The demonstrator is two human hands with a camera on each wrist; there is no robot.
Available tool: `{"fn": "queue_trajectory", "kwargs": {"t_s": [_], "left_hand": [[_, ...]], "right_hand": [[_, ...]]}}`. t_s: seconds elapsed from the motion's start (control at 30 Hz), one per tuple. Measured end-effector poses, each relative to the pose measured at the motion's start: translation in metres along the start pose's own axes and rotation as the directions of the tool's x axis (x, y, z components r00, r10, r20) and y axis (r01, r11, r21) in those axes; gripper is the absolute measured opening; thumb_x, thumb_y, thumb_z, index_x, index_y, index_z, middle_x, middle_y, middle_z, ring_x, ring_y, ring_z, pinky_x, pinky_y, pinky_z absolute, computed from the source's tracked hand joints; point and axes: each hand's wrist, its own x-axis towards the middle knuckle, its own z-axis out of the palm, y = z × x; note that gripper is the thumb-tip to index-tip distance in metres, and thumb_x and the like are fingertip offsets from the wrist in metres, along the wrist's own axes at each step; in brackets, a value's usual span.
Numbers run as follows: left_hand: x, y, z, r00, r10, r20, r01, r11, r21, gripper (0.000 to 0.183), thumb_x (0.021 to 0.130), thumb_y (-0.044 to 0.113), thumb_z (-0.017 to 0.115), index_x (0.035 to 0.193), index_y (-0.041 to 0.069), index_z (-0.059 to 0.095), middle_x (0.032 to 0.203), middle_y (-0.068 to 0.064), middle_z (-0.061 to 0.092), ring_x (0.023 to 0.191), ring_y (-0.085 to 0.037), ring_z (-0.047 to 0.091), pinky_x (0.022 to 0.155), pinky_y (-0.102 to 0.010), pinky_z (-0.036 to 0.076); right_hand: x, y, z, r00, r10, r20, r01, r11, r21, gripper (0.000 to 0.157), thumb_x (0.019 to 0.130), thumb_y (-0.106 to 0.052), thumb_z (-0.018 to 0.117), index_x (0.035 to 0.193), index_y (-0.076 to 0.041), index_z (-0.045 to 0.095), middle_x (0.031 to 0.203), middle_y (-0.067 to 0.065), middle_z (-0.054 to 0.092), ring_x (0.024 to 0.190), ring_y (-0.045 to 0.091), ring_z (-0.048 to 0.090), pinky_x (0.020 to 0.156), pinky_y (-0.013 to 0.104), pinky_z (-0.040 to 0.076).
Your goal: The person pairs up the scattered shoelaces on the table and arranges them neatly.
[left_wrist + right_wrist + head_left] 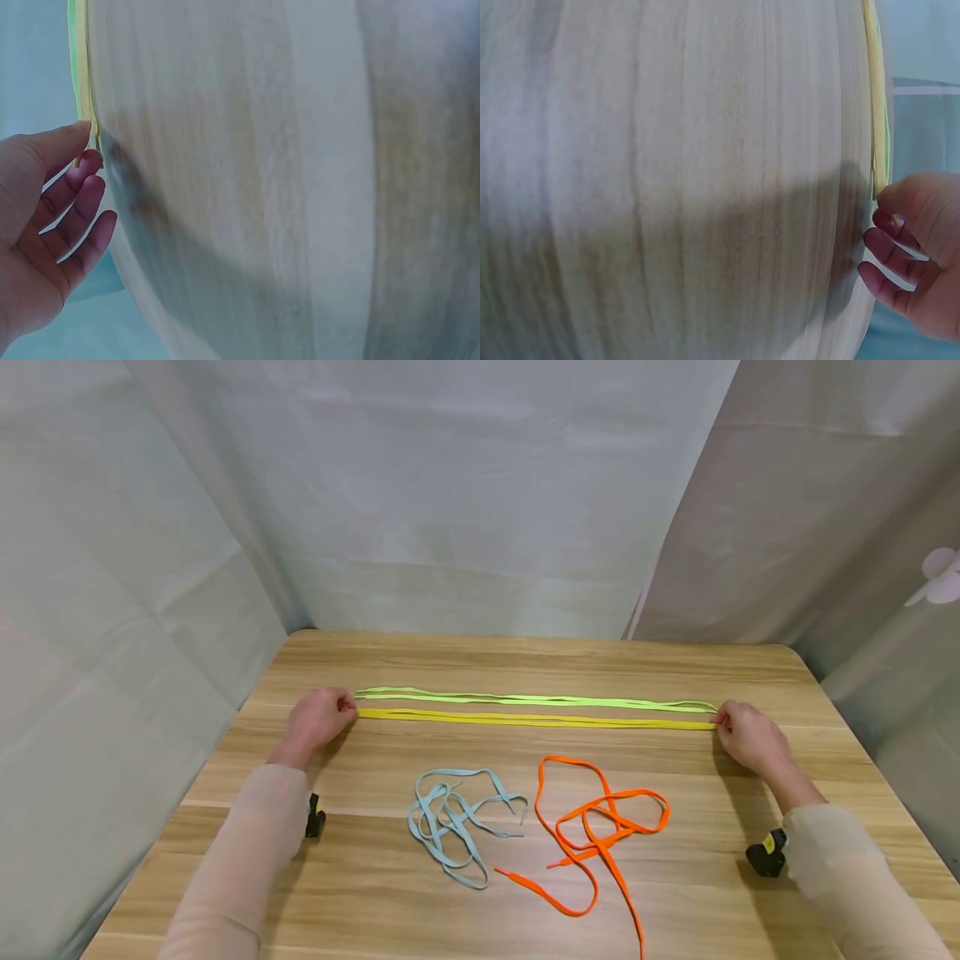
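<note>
Shoelace (555, 722), yellow, flat-woven, doubled, pinched by left grip (322, 714) and right grip (752, 737), woodgrain table (360, 885)

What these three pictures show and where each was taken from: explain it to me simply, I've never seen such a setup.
There is no robot here: a person works with two bare hands. The wide picture comes from a camera on the head, looking forward and down; the two closer ones come from a camera on each wrist.

On the wooden table lie a loosely tangled light blue lace and an orange lace. Farther back, a yellow lace stretches straight, doubled: the left hand pinches one end, the right hand the other. A green lace runs just beyond it.
</note>
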Motion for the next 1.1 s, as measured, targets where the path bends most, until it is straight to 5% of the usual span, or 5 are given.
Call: {"fn": "queue_trajectory", "kwargs": {"t_s": [0.57, 1.1], "left_hand": [[0.0051, 0.0039, 0.0048, 0.999, -0.033, 0.015, 0.033, 0.999, 0.011, 0.01, 0.086, 0.017, 0.06, 0.085, 0.007, 0.061, 0.077, -0.007, 0.056, 0.068, -0.023, 0.049, 0.057, -0.032, 0.036], [0.0048, 0.0023, 0.0093, 0.999, -0.045, -0.003, 0.045, 0.999, -0.002, 0.011, 0.086, 0.019, 0.061, 0.085, 0.009, 0.062, 0.083, -0.008, 0.057, 0.073, -0.024, 0.05, 0.059, -0.033, 0.038]], "right_hand": [[-0.0005, -0.001, -0.0011, 0.991, 0.096, 0.093, -0.096, 0.995, -0.01, 0.012, 0.083, -0.005, 0.056, 0.093, 0.001, 0.056, 0.085, 0.019, 0.053, 0.072, 0.031, 0.051, 0.062, 0.047, 0.041], [-0.0006, -0.0005, 0.0022, 0.995, 0.082, 0.056, -0.082, 0.997, 0.001, 0.011, 0.081, -0.006, 0.057, 0.09, 0.0, 0.059, 0.085, 0.019, 0.054, 0.078, 0.035, 0.053, 0.066, 0.05, 0.041]]}}
